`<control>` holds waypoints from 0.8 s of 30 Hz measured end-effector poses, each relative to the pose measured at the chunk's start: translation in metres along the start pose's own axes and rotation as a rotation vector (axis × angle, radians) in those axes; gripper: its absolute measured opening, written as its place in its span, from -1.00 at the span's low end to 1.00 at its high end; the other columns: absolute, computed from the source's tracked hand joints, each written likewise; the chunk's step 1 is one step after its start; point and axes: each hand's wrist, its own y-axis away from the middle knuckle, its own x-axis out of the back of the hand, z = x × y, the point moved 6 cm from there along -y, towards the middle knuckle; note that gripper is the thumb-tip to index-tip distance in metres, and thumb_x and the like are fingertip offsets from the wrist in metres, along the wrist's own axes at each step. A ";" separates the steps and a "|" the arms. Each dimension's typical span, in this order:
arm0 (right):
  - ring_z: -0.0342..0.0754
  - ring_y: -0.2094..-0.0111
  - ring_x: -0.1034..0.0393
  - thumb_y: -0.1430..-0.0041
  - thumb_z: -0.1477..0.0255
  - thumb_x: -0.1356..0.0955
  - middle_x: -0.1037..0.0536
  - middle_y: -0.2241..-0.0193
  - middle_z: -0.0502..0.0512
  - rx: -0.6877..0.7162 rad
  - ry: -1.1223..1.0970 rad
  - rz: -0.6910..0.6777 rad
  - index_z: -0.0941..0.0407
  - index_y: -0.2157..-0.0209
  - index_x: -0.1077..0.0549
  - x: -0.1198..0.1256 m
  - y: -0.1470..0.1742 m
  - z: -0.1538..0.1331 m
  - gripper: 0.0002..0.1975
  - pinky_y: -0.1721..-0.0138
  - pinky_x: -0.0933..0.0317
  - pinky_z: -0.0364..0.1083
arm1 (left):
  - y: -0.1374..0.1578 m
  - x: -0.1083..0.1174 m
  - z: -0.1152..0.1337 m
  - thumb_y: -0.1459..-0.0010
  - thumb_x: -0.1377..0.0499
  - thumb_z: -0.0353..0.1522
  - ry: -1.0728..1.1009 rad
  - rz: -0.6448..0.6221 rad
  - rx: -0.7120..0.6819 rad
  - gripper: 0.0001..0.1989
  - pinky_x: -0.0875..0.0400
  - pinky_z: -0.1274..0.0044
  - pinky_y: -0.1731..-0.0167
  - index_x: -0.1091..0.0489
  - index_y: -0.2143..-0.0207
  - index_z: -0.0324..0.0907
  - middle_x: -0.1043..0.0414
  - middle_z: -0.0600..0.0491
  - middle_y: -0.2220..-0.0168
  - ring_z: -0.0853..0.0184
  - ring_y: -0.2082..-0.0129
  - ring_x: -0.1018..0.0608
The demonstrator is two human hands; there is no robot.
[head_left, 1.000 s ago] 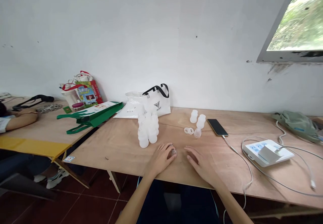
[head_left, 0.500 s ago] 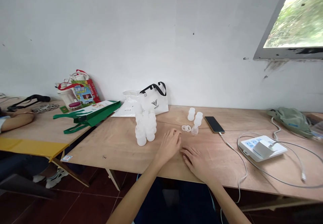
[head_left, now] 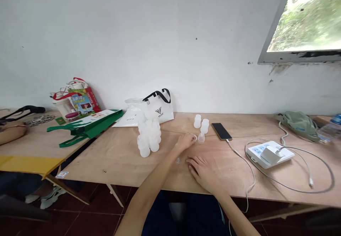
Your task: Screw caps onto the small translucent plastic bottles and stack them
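Note:
My left hand [head_left: 186, 141] stretches forward over the table, its fingers curled down at a small clear plastic ring [head_left: 195, 137] by the fingertips. What lies under those fingers is partly hidden. Flat on the wood, nearer me, my right hand [head_left: 202, 172] rests with fingers apart and nothing in it. Another small clear round piece [head_left: 177, 160] lies to the left of my right hand. Just beyond the ring are a translucent cup-like piece [head_left: 201, 137] and two white translucent plastic bottles [head_left: 197, 121]. A packed cluster of similar bottles [head_left: 148, 136] stands left of my hands.
A phone [head_left: 222, 131] on a charging cable lies to the right, near a white power strip [head_left: 270, 153] and a green cloth bag [head_left: 301, 125]. White bags [head_left: 160, 108] lean on the wall. At the left table are a green bag [head_left: 90, 124] and another person's arm [head_left: 13, 133].
My left hand has moved forward to the rings, uncovering a small clear piece on the table. My right hand stays put. The view has shifted slightly right.

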 end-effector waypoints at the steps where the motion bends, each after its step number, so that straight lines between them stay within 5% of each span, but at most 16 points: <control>1: 0.08 -0.05 -0.42 -0.40 0.47 -0.21 -0.52 -0.08 0.14 0.003 -0.003 0.001 0.02 -0.07 -0.45 0.000 0.000 0.000 -0.69 -0.06 -0.34 0.11 | 0.000 0.000 -0.002 -0.30 -0.09 -0.33 0.018 -0.007 -0.017 -0.83 -0.40 0.46 0.15 -0.47 0.23 -0.16 -0.52 -0.02 0.12 0.22 0.18 -0.53; 14: 0.09 -0.08 -0.41 -0.39 0.46 -0.20 -0.52 -0.07 0.12 -0.019 -0.096 -0.007 -0.01 -0.02 -0.46 0.007 -0.002 -0.001 -0.71 -0.10 -0.30 0.14 | 0.004 -0.009 -0.021 -0.21 -0.20 -0.14 0.120 -0.172 -0.187 -0.73 -0.39 0.49 0.11 -0.54 0.19 -0.12 -0.43 0.02 0.11 0.26 0.16 -0.51; 20: -0.04 0.39 -0.47 -0.37 0.34 -0.18 -0.56 0.20 0.10 -0.262 -0.346 0.130 -0.01 -0.09 -0.42 0.033 -0.004 0.030 -0.66 0.37 -0.40 -0.04 | 0.023 -0.007 -0.017 -0.18 -0.22 -0.11 0.054 -0.236 -0.186 -0.72 -0.39 0.47 0.19 -0.53 0.19 -0.08 -0.42 0.02 0.13 0.23 0.19 -0.52; 24: -0.06 0.43 -0.43 -0.33 0.30 -0.21 -0.54 0.15 0.13 -0.296 -0.204 0.229 0.02 -0.09 -0.40 0.069 -0.030 0.055 -0.65 0.34 -0.38 -0.04 | 0.041 -0.001 -0.008 -0.12 -0.28 -0.11 0.002 -0.280 -0.203 -0.73 -0.38 0.45 0.22 -0.56 0.21 -0.05 -0.47 0.02 0.18 0.18 0.21 -0.53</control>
